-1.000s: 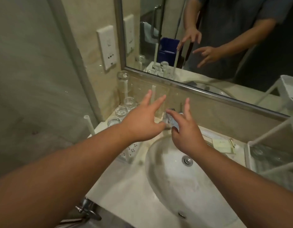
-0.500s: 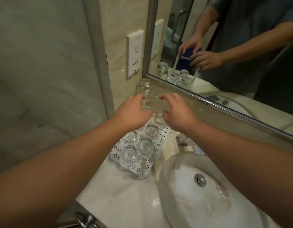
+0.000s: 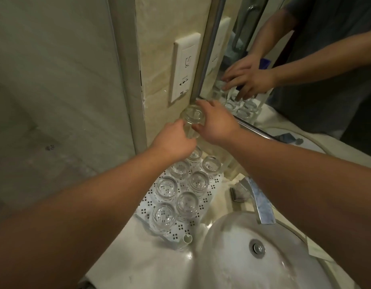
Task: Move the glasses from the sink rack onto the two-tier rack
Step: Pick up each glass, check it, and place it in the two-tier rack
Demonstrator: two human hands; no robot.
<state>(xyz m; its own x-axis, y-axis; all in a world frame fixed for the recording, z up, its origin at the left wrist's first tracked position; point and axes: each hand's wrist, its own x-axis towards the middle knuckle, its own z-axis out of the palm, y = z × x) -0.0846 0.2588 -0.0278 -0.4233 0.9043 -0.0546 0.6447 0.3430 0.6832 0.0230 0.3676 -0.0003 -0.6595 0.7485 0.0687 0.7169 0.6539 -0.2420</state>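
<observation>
A white perforated sink rack (image 3: pixel 147 202) stands left of the basin, with several clear glasses upside down on it, such as one glass (image 3: pixel 164 216) at its front. At the rack's back corner by the wall a tall clear glass (image 3: pixel 192 119) stands inverted above the others. My left hand (image 3: pixel 173 141) grips its lower part from the left, fingers curled. My right hand (image 3: pixel 214 122) wraps round its upper part from the right. The two-tier rack is out of view.
The round white basin (image 3: pixel 232 257) with its drain (image 3: pixel 257 247) fills the lower right, and the chrome tap (image 3: pixel 260 205) juts over it. A wall socket (image 3: pixel 184 67) and the mirror frame (image 3: pixel 209 46) stand just behind the glasses. A white rack post (image 3: pixel 187 239) rises at the rack's front corner.
My view swung left from the basin to the sink rack. Both hands moved from open in mid-air to the tall glass at the back corner and closed round it.
</observation>
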